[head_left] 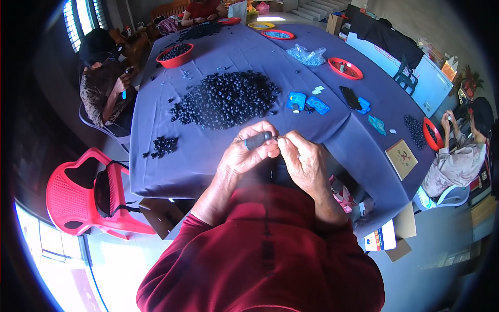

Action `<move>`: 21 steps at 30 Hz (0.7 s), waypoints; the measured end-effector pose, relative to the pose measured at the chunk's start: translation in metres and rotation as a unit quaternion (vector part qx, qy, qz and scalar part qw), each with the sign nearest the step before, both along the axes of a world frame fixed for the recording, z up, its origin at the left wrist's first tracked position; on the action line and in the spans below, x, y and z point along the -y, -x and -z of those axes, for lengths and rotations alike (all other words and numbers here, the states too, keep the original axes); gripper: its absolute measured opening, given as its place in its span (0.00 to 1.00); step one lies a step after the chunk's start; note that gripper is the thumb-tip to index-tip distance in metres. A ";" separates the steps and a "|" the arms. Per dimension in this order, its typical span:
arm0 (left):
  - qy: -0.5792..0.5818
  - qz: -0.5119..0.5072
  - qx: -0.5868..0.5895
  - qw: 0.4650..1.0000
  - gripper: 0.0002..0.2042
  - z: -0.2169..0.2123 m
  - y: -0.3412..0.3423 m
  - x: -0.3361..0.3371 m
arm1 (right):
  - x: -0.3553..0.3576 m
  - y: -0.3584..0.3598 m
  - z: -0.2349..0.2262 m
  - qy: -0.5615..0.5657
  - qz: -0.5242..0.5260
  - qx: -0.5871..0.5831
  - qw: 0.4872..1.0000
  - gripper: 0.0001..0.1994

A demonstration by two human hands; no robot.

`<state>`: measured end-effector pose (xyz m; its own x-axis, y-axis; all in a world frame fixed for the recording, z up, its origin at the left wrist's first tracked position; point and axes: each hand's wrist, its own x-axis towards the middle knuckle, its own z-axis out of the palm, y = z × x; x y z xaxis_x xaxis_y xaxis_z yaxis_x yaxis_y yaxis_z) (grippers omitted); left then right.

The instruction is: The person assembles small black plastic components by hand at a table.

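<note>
Left hand (pixel 244 156): fingers closed around short dark-grey cylindrical tool handle (pixel 258 140), above near edge of purple-clothed table (pixel 208 166). Right hand (pixel 301 156): fingertips pinched at handle's tip; item unclear. Heap of small black beads (pixel 226 99) beyond.

a: obstacles ahead of the hands?
b: large pile of black beads (pixel 226 99) mid-table; small bead cluster (pixel 162 145) left; blue trays (pixel 306 102) and phone (pixel 350 97) right.
a: free passage?
b: bare purple cloth (pixel 208 151) between pile and table edge.
</note>
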<state>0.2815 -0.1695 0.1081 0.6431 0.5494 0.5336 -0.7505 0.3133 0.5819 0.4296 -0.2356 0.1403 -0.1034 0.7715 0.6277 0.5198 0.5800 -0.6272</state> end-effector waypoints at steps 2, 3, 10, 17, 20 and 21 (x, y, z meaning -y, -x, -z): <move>-0.005 -0.012 -0.013 1.000 0.11 0.002 0.000 0.000 | 0.002 0.001 -0.003 -0.011 0.003 0.009 1.000 0.10; 0.008 -0.033 -0.026 0.999 0.16 0.003 0.000 0.000 | 0.003 0.001 -0.004 -0.012 0.002 0.009 1.000 0.10; 0.007 -0.056 -0.013 0.998 0.18 0.007 -0.001 -0.002 | 0.003 0.002 -0.005 0.014 0.001 0.009 1.000 0.10; 0.004 -0.064 -0.021 0.998 0.15 0.007 0.000 -0.002 | 0.002 0.001 -0.005 0.021 0.006 0.026 0.999 0.10; -0.002 -0.069 -0.036 0.997 0.13 0.005 0.001 -0.002 | 0.000 0.000 -0.001 0.005 0.017 0.035 0.999 0.10; -0.003 -0.075 -0.043 0.996 0.13 0.004 0.001 -0.001 | -0.001 0.001 0.000 0.005 0.017 0.035 0.999 0.10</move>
